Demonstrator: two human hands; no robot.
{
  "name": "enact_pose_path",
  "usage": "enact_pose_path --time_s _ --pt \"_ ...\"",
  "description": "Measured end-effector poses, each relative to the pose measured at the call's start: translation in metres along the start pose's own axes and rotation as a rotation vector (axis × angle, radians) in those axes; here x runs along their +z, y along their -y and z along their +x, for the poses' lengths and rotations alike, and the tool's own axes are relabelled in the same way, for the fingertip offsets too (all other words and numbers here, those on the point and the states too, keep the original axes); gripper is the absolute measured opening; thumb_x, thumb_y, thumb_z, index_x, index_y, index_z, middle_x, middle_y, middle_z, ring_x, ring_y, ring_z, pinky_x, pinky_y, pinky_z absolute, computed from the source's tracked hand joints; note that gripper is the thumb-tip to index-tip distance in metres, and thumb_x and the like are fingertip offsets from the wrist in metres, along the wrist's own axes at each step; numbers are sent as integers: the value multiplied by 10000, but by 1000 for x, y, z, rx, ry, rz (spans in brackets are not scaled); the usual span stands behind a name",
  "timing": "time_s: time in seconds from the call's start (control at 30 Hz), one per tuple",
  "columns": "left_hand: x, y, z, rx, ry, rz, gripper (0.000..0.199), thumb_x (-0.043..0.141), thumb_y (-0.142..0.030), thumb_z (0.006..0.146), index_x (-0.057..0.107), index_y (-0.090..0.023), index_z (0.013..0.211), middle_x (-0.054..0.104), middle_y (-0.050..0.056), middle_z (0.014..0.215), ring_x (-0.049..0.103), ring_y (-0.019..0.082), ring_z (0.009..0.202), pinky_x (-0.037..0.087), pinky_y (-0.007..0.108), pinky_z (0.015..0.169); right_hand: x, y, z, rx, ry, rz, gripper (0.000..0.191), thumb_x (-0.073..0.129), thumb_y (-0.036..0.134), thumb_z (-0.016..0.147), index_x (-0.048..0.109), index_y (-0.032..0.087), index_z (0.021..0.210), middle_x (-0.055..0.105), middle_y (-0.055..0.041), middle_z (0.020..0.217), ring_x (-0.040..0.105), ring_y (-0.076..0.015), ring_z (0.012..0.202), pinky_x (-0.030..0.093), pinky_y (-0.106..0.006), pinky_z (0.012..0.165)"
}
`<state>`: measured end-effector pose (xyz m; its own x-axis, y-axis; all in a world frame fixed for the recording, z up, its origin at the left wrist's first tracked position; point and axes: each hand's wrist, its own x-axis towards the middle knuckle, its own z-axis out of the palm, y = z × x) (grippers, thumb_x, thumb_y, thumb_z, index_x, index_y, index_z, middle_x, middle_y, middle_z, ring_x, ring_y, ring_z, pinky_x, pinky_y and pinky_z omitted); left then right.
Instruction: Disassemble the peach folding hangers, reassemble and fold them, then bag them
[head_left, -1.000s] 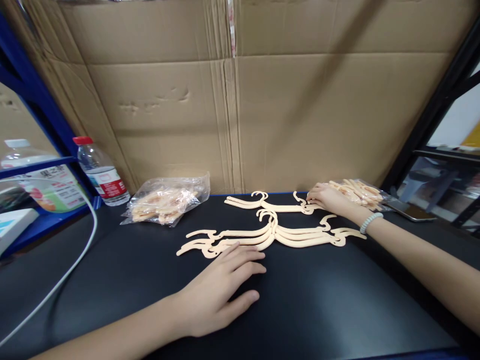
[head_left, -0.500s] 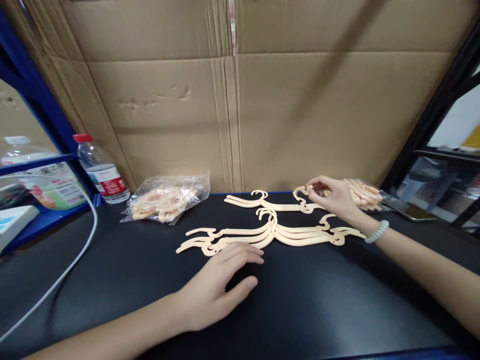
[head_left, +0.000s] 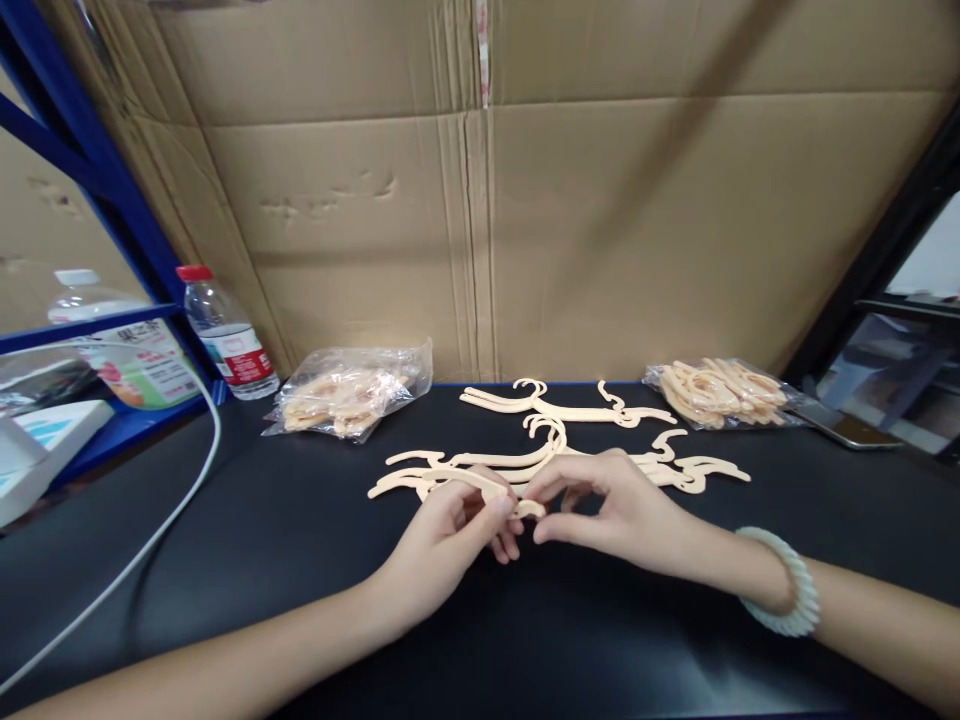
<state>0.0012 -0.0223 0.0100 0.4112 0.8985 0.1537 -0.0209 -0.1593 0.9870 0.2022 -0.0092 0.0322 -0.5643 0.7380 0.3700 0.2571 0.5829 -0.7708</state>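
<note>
Just in front of the hangers on the table, my left hand (head_left: 439, 560) is closed around a cream plastic hanger piece (head_left: 475, 481). The piece's curved end sticks out past my left thumb. My right hand (head_left: 626, 512) meets it there, thumb and index finger pinching about that end. Several cream folding hangers (head_left: 495, 461) lie side by side behind both hands, their hooks grouped in the middle; my fingers hide part of them. Farther back rests another hanger (head_left: 577, 412), with a small curved piece (head_left: 611, 396) standing off its right side.
Clear plastic bags of cream pieces lie at back left (head_left: 349, 395) and back right (head_left: 720, 392), the latter beside a phone-like flat object (head_left: 851, 425). A red-capped bottle (head_left: 238, 350) and white cable (head_left: 176, 500) are at left. Cardboard (head_left: 360, 220) walls the back.
My right hand has come from the far right back to the middle, meeting my left. My left hand, open before, now grips a hanger piece. The view has shifted slightly.
</note>
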Motion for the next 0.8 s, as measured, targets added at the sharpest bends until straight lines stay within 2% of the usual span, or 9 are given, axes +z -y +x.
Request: enact_pose_path --time_s 0.07,0.13,0.17,0.27,0.33,0.5,0.67,0.8 --pt "-1 -1 0 -36 -16 -40 299 596 -445 860 545 -153 821 638 39 749 632 151 609 513 265 569 -20 -11 6 -72 -69 -202 154 618 325 864 676 190 910 713 -36 866 665 -162 788 524 -266 695" --pt "-2 -1 1 -56 -32 -52 308 595 -457 857 520 -162 813 645 40 748 628 151 605 504 267 569 -45 -32 11 -151 -184 -478 160 560 291 892 675 182 918 706 -62 888 650 -192 815 512 -324 752" --pt "-3 -1 1 -57 -41 -47 311 594 -460 857 514 -164 808 639 35 736 618 147 600 496 265 568 -57 -44 12 -145 -199 -597 169 533 262 899 676 178 929 704 -75 905 645 -214 849 506 -355 783" --pt "-4 1 1 -52 -61 -16 301 580 -447 870 524 -159 804 611 21 722 583 130 597 468 252 569 -88 -82 12 -42 -168 -814 196 533 202 876 669 158 1009 695 -104 974 634 -246 893 507 -391 811" --pt "-5 2 1 -49 -72 4 282 563 -426 886 537 -154 814 590 11 719 563 120 602 450 245 569 -98 -101 10 -4 -120 -888 189 562 195 860 669 155 1010 686 -109 975 617 -261 920 505 -399 819" --pt "-9 2 3 -34 -97 45 226 566 -377 898 541 -161 835 543 -13 726 507 102 617 417 236 590 -99 -118 12 -15 -49 -914 101 608 177 835 663 173 920 657 -89 906 569 -260 892 486 -400 801" --pt "-10 -1 2 -38 -103 78 201 609 -351 875 540 -172 819 527 -24 722 468 97 629 387 231 606 -93 -119 18 3 -89 -885 27 609 182 833 635 185 834 622 -68 794 557 -241 827 480 -365 743" --pt "-10 -4 1 -33 -132 57 203 638 -351 855 544 -176 812 507 -35 685 447 98 630 367 229 614 -92 -117 19 -1 -138 -852 57 570 181 854 596 179 803 618 -65 822 573 -212 813 477 -330 733"
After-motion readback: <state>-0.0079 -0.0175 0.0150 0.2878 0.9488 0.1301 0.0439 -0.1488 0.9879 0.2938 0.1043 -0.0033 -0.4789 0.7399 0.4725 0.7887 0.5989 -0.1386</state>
